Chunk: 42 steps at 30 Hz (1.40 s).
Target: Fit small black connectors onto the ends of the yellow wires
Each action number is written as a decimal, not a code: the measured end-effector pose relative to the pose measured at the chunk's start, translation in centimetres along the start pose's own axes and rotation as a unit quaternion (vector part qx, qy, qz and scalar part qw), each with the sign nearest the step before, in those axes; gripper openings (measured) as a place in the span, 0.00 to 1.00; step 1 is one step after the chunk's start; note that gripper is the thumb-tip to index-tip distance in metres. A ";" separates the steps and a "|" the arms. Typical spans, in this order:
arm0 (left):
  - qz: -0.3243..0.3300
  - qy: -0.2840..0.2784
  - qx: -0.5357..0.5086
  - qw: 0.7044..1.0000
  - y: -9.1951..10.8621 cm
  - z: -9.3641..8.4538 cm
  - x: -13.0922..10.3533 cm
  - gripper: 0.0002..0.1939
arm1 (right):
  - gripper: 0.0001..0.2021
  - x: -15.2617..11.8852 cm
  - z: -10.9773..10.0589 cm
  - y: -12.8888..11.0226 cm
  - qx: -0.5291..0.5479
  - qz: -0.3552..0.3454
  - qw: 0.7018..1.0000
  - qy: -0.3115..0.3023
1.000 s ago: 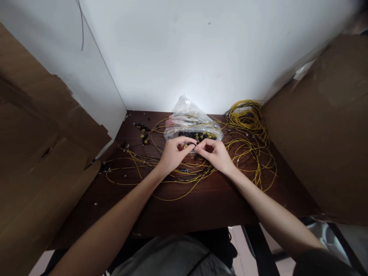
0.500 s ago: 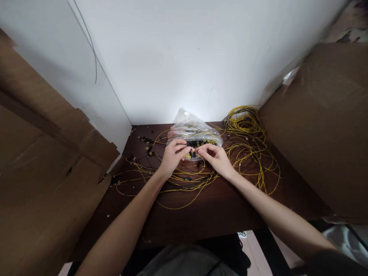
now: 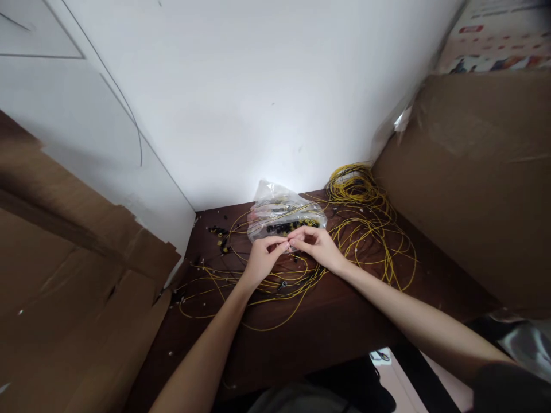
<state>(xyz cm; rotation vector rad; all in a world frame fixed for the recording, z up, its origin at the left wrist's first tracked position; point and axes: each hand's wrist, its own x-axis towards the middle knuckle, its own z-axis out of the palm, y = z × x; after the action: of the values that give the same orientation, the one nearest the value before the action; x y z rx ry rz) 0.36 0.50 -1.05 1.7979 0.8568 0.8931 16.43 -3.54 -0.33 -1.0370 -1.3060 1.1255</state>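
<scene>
Printing on the white panel (image 3: 495, 43), including one small red label (image 3: 471, 28), was too blurred for you to read. Your two bare hands met above the dark brown wooden table (image 3: 336, 327): the left hand (image 3: 263, 259) and the right hand (image 3: 319, 246) each had thumb and fingertips closed in a pinch, almost touching; any piece between them was too small to tell. Just beyond lay one clear plastic bag (image 3: 267, 198) with black-and-yellow connectors (image 3: 275, 228) inside, too many and too crowded to count. Thin yellow wires (image 3: 390, 258) looped below your hands and to the right, with one thick yellow coil (image 3: 350, 184) against the white wall (image 3: 258, 86). To your left sat one loose cluster of black-and-yellow parts (image 3: 222, 241). Two brown cardboard pieces flanked you, one left (image 3: 86, 258), one right (image 3: 473, 201).
</scene>
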 end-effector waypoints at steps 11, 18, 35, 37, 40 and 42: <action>-0.022 -0.002 0.016 1.000 -0.1 0.3 -0.1 0.13 | 0.12 0.3 -0.6 0.7 -0.081 -0.025 0.996 -0.006; -0.016 -0.020 -0.017 1.000 -0.4 0.3 -0.2 0.13 | 0.13 0.3 -0.6 0.5 -0.067 -0.014 0.997 -0.033; -0.013 -0.035 0.006 0.999 0.5 0.5 -0.3 0.11 | 0.15 0.5 -1.0 0.7 -0.008 0.015 0.999 -0.035; -0.014 -0.031 0.006 0.999 0.6 0.5 -0.2 0.11 | 0.15 0.5 -0.9 0.8 0.013 0.017 0.999 -0.024; -0.011 -0.030 0.018 0.999 0.7 0.5 -0.3 0.10 | 0.16 0.6 -0.8 0.8 0.034 0.023 0.999 -0.005; -0.009 -0.029 0.026 0.999 0.7 0.5 -0.3 0.10 | 0.15 0.6 -0.8 0.7 0.041 0.024 0.999 0.001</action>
<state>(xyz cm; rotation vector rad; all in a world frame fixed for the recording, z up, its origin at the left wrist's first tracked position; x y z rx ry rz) 0.77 -0.18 -0.63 1.8489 0.8637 0.8094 17.23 -2.81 -0.97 -1.0128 -1.2287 1.2044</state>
